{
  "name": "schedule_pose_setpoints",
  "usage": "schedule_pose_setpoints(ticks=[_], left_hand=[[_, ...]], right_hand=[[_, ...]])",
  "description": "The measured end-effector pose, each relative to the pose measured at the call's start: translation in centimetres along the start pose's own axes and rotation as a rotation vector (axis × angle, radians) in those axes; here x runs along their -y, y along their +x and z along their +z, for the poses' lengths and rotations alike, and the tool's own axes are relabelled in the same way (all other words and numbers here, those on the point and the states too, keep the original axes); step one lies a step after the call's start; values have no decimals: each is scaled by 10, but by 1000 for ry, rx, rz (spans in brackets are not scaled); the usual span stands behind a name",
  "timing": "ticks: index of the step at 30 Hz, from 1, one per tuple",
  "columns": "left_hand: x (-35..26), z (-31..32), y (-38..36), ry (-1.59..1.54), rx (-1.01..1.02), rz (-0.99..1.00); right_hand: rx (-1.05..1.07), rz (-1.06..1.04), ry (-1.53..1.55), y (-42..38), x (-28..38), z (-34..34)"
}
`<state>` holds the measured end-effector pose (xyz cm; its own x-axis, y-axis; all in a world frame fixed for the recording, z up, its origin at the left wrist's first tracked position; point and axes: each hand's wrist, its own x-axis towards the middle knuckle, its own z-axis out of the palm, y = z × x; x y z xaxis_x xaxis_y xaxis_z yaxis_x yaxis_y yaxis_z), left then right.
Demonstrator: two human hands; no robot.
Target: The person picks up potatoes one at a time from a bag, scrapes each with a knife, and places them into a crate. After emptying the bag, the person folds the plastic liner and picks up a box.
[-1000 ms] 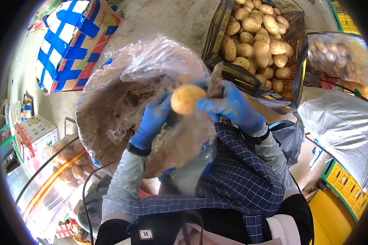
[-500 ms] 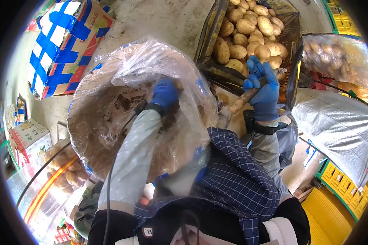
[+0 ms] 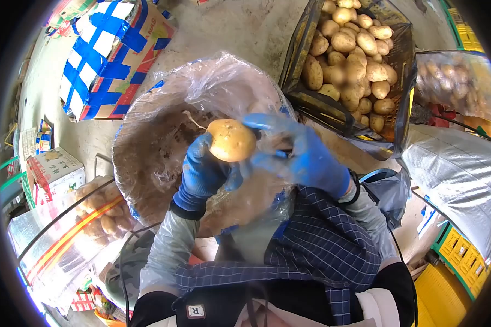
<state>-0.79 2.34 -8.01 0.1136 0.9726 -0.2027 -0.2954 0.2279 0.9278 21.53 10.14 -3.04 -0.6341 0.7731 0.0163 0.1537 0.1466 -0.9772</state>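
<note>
My left hand [image 3: 201, 170], in a blue glove, grips a yellow-brown potato [image 3: 232, 140] from the left side. A thin pale strand [image 3: 193, 120] shows at the potato's upper left. My right hand [image 3: 305, 155], also blue-gloved, is at the potato's right with its fingers toward it, smeared by motion. Something dark shows between those fingers, too blurred to name. The brown stick-like tool seen in it before cannot be made out now. Both hands are above a wide round container [image 3: 142, 182] lined with clear plastic, with dark dirt inside.
A crate [image 3: 295, 90] lined with black plastic holds many potatoes at the upper right. A taped cardboard box [image 3: 101, 65] stands upper left. Bagged potatoes [image 3: 106, 218] lie at the left, more [image 3: 453, 82] at the far right. A silver sheet [image 3: 453, 174] and yellow crates [image 3: 466, 253] are on the right.
My left hand has come up out of the container with a potato. My right hand has moved left from the crate to beside it, and the stick-like tool has gone from sight.
</note>
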Motion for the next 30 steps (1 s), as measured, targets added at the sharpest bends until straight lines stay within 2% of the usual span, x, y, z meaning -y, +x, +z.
schedule_pose_setpoints(ticks=[1, 3, 5, 7, 9, 11, 12, 15, 16, 18, 20, 21, 22, 23, 24, 26, 28, 30], left_hand=[[3, 0, -4, 354, -59, 178], [11, -1, -7, 787, -154, 374], [22, -3, -8, 948, -223, 409], [35, 4, -6, 639, -152, 283], [31, 3, -11, 951, -124, 357], [68, -13, -11, 782, -122, 351], [67, -13, -8, 749, -91, 347], [22, 0, 5, 753, 70, 333], [31, -5, 5, 972, 74, 545], [29, 2, -4, 468, -1, 18], [30, 3, -12, 122, 1, -312], [40, -6, -8, 332, 75, -368], [52, -19, 0, 543, 148, -422], [61, -31, 2, 754, 219, -475], [62, -35, -1, 1233, 286, -292], [73, -41, 1, 1683, 143, -351], [80, -45, 15, 1750, 66, -254], [89, -50, 60, 1431, 61, -28]], right_hand=[[10, -3, -8, 3, 6, 3], [30, -3, -22, 6, 13, 8], [30, -7, 57, 7, 11, 10], [37, -20, 32, 7, 9, 9], [55, -39, -100, 5, 8, 4], [57, -17, -40, 2, 0, 1], [60, -9, -10, 0, -5, 1], [99, -189, -44, -5, -9, 7], [141, -125, 6, -5, -8, 6], [224, 9, 108, -4, 0, 1], [119, 25, 126, -6, -11, -4], [68, 33, 135, -8, -16, -10], [55, 314, 402, -12, -16, -24], [-131, 346, 520, -18, -35, -38], [-293, 341, 673, -16, -44, -48], [-599, 242, 996, -11, -48, -67], [-594, 223, 910, -19, -55, -81], [-577, 233, 784, -21, -54, -78]])
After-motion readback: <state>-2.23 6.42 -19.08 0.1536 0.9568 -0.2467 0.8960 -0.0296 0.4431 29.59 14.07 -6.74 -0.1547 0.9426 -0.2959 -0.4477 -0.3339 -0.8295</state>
